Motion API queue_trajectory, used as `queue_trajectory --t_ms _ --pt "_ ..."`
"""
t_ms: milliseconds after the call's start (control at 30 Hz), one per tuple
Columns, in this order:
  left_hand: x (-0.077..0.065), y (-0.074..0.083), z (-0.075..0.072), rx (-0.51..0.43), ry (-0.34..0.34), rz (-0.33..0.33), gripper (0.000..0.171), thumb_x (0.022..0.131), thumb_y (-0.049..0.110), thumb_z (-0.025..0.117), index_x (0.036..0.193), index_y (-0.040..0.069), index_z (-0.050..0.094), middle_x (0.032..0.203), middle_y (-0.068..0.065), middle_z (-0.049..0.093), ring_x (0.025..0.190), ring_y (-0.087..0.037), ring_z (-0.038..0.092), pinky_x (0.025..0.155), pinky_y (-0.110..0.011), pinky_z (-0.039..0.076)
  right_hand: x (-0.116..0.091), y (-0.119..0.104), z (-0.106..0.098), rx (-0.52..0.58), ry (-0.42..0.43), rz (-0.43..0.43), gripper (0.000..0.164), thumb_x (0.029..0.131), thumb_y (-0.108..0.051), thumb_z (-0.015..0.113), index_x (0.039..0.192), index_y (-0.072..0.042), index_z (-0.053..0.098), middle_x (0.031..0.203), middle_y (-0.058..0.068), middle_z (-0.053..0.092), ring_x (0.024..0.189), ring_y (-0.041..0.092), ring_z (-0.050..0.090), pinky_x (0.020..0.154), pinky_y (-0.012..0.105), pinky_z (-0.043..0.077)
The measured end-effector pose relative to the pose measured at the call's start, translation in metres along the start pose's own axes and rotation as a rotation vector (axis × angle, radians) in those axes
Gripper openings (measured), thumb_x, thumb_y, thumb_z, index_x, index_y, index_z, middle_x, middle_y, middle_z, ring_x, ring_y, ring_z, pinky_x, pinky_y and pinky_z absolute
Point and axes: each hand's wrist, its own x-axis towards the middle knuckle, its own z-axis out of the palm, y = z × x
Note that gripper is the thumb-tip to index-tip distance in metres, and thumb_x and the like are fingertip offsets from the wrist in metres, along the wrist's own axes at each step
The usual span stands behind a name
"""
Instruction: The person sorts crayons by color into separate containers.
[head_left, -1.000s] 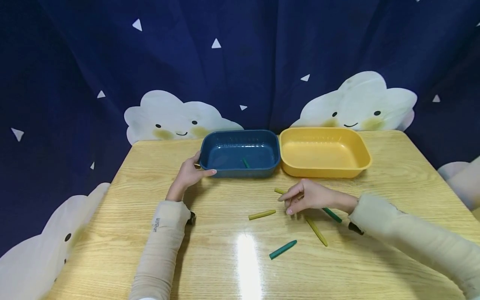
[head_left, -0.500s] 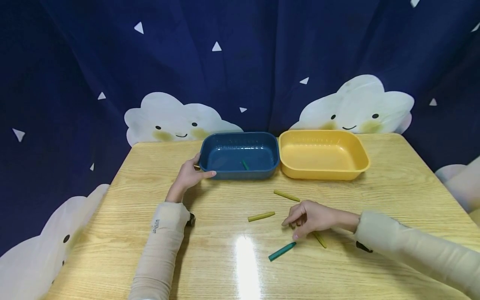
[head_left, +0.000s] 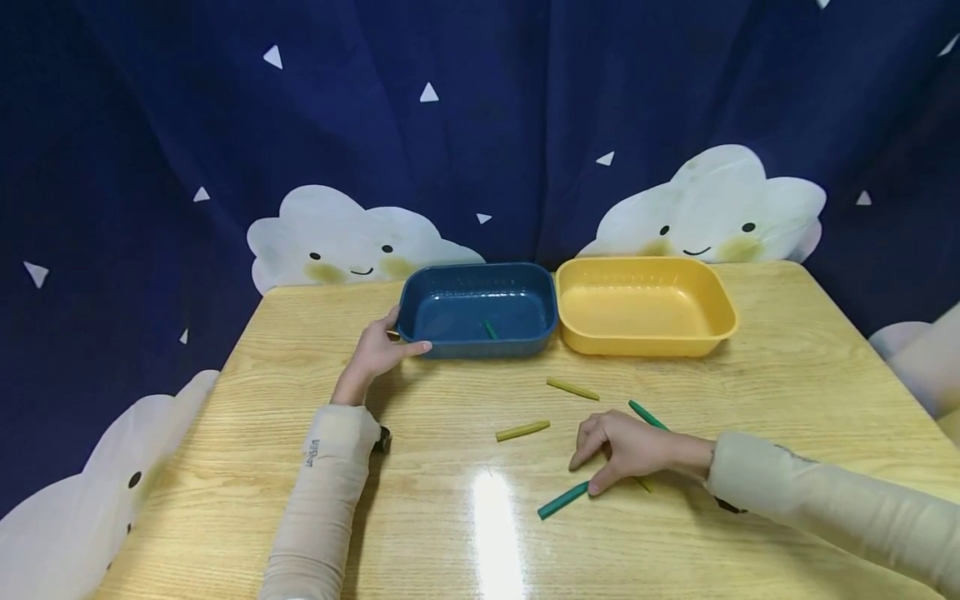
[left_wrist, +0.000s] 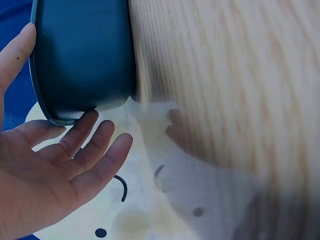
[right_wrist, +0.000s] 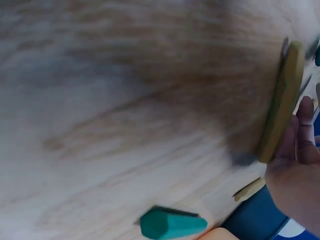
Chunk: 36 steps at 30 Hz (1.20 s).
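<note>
My left hand (head_left: 375,350) rests at the left front corner of a blue plastic bin (head_left: 487,349), thumb along the front wall and fingers at its end. In the left wrist view the fingers are spread and fairly straight against the bin (left_wrist: 85,55). One short green crayon (head_left: 490,330) lies inside. My right hand (head_left: 626,446) is low over the table, its thumb at the tip of a green crayon (head_left: 562,501); the index fingertip stands apart from the thumb. Under this hand lies a yellow crayon (right_wrist: 282,102), mostly hidden in the head view.
A yellow bin (head_left: 645,345) stands right beside the blue one at the table's back edge. Two yellow crayons (head_left: 522,431) lie in front of the bins. Another green crayon (head_left: 647,414) sits behind the right wrist. A dark blue curtain (head_left: 510,125) hangs behind the table.
My right hand has come down and toward the front of the table, from near the back yellow crayon to the front green crayon. The left hand stays at the blue bin.
</note>
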Motion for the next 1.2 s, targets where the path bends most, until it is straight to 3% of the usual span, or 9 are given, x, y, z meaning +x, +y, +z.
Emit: queue_trajectory --t_ms 200,467,600,833,967,1200 --pt "0.000 0.000 -0.001 -0.004 0.003 0.006 0.093 0.078 0.028 0.073 0.143 -0.002 0.014 0.134 -0.023 0.040 0.109 -0.032 0.047 0.089 -0.043 0.040 0.002 -0.007 0.002 -0.114 -0.015 0.060 0.020 0.065 -0.025 0.082 0.080 -0.016 0.073 0.079 -0.013 0.057 0.075 0.005 0.044 0.065 0.020 0.037" --pt "-0.001 0.001 -0.002 0.007 0.003 0.006 0.093 0.078 0.028 0.073 0.143 -0.003 0.014 0.135 -0.024 0.039 0.110 -0.033 0.046 0.089 -0.044 0.040 0.004 -0.009 0.007 -0.107 0.010 0.070 0.013 0.065 -0.020 0.082 0.072 -0.020 0.070 0.072 -0.010 0.052 0.067 0.005 0.035 0.060 0.018 0.033" --pt "-0.001 0.002 -0.001 0.005 0.003 0.002 0.093 0.078 0.028 0.073 0.143 -0.003 0.014 0.135 -0.023 0.040 0.110 -0.033 0.046 0.089 -0.044 0.040 0.004 -0.010 0.005 -0.071 0.020 0.067 0.010 0.067 -0.017 0.080 0.071 -0.017 0.071 0.071 -0.008 0.054 0.067 0.005 0.038 0.061 0.019 0.034" --pt "-0.001 0.002 0.000 -0.003 0.001 0.004 0.092 0.078 0.026 0.073 0.144 -0.002 0.015 0.133 -0.023 0.042 0.109 -0.033 0.047 0.088 -0.044 0.040 0.007 -0.010 -0.003 0.086 0.018 0.029 0.005 0.073 -0.012 0.075 0.073 -0.008 0.072 0.073 -0.003 0.064 0.069 0.006 0.052 0.058 0.021 0.044" --pt "-0.001 0.002 0.000 0.000 0.000 0.004 0.092 0.078 0.027 0.073 0.144 -0.001 0.015 0.133 -0.023 0.041 0.109 -0.032 0.047 0.088 -0.043 0.041 0.009 -0.011 -0.010 0.105 0.035 -0.008 0.004 0.074 -0.010 0.074 0.075 -0.006 0.072 0.073 -0.003 0.064 0.068 0.004 0.055 0.056 0.023 0.048" --pt "0.000 0.001 0.000 -0.002 0.002 0.007 0.092 0.078 0.027 0.073 0.144 -0.001 0.015 0.134 -0.022 0.041 0.109 -0.032 0.047 0.088 -0.043 0.041 0.012 -0.011 -0.021 0.139 0.067 0.020 0.006 0.074 -0.002 0.072 0.076 -0.008 0.072 0.074 -0.002 0.065 0.067 0.005 0.057 0.057 0.025 0.049"
